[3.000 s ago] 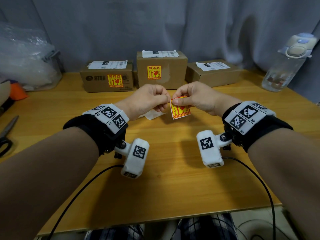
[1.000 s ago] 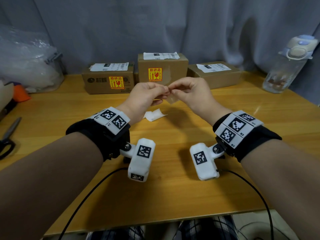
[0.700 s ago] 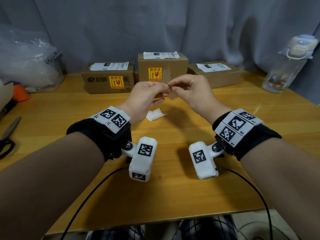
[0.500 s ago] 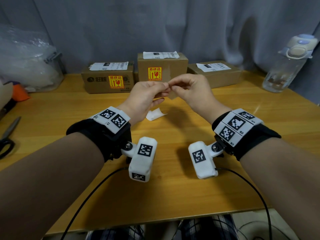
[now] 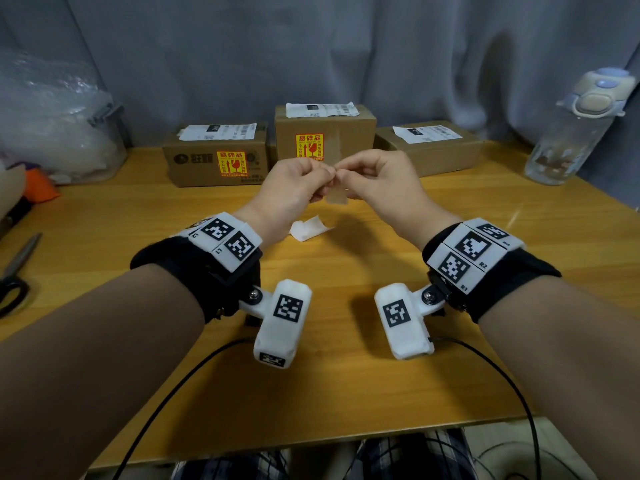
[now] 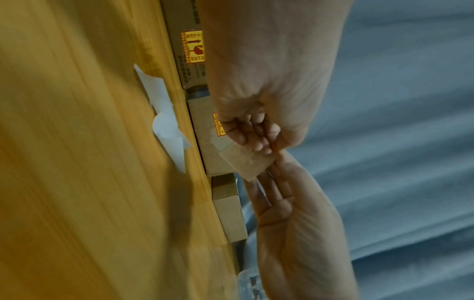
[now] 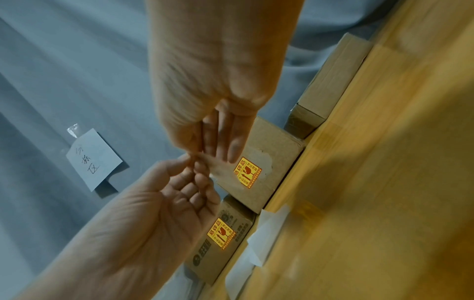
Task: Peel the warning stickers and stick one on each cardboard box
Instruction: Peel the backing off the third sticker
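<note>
Overhead, I see a honey-coloured wooden bench (image 5: 346, 375) set against a grey curtain (image 5: 346, 46). Three brown cardboard boxes line its far edge: the left box (image 5: 214, 161) and the taller middle box (image 5: 325, 133) each carry a yellow-and-red warning sticker on the front, while the right box (image 5: 429, 147) shows only a white shipping label on top. A curled white backing paper (image 5: 310, 228) lies on the bench near the hands. My left hand (image 5: 294, 188) and right hand (image 5: 381, 181) meet above the bench, fingertips pinching one small pale slip (image 5: 337, 195) between them, its printed side not visible. A clear water bottle (image 5: 571, 133) stands far right; scissors (image 5: 17, 271) lie at left.
</note>
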Available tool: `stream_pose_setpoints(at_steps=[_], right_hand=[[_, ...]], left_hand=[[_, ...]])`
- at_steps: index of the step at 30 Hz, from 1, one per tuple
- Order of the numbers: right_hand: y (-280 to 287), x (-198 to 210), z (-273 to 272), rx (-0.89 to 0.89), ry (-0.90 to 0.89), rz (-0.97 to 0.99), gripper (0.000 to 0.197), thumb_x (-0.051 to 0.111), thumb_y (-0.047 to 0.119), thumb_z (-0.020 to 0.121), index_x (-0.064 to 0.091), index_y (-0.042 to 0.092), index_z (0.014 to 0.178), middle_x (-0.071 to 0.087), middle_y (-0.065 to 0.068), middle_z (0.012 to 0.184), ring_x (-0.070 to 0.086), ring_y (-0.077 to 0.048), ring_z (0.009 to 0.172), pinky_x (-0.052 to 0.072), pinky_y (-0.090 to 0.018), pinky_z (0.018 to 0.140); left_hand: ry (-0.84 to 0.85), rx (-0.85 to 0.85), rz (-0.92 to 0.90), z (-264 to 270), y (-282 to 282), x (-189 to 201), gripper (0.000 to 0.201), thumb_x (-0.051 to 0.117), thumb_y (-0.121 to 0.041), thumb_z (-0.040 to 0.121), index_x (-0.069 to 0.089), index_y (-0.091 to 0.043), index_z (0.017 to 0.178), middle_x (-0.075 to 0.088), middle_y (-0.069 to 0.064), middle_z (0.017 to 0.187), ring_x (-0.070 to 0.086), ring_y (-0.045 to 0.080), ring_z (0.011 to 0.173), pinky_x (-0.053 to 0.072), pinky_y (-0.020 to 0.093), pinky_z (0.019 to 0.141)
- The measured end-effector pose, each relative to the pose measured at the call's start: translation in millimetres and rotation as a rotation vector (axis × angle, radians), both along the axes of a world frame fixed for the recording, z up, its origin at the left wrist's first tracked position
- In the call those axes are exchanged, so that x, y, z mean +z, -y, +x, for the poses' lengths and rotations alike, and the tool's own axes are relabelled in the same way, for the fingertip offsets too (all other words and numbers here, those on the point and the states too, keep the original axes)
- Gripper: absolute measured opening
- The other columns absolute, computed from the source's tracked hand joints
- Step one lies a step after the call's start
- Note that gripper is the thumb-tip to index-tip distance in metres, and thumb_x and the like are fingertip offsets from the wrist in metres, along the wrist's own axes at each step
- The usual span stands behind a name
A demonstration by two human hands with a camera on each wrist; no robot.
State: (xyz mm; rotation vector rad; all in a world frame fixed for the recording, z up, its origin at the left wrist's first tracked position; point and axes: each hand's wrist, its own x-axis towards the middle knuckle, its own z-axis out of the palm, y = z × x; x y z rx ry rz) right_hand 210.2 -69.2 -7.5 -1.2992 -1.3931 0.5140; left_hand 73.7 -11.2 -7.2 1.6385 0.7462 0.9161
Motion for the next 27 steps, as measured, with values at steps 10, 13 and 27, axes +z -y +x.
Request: stream_pose_setpoints(at_steps=[10, 13, 27], right_hand=[[4.2, 4.9, 5.4, 0.06, -0.165, -0.123, 0.007, 0.066, 0.006, 0.085, 0.072, 0.008, 0.082, 0.071, -0.007, 0.078, 0.069, -0.014, 0.073, 0.057, -0.028, 0.07], [4.1, 4.7, 5.0, 0.062, -0.163, -0.113, 0.006, 0.066, 0.005, 0.084, 0.072, 0.006, 0.083, 0.07, -0.012, 0.081, 0.069, -0.018, 0.076, 0.058, -0.03, 0.072], [-0.2, 1.5, 2.2, 0.044, -0.131, -0.096, 0.009, 0.067, 0.003, 0.083, 0.073, 0.01, 0.08, 0.071, 0.001, 0.066, 0.068, -0.009, 0.065, 0.056, -0.024, 0.067]], left_hand=[[-0.12, -0.017, 0.19, -3.8, 2.2, -2.5, 0.013, 0.056, -0.013, 0.091, 0.062, -0.003, 0.096, 0.065, 0.014, 0.089, 0.061, 0.016, 0.08, 0.053, 0.022, 0.077], [-0.085, -0.008, 0.166, -3.3, 2.8, -3.2, 0.01, 0.056, -0.012, 0.091, 0.064, -0.005, 0.09, 0.064, 0.011, 0.081, 0.06, 0.015, 0.076, 0.053, 0.024, 0.076], [-0.054, 0.037, 0.13, -2.2, 1.8, -5.3, 0.012, 0.056, -0.01, 0.089, 0.062, -0.011, 0.078, 0.06, 0.006, 0.073, 0.056, 0.015, 0.072, 0.049, 0.027, 0.073]])
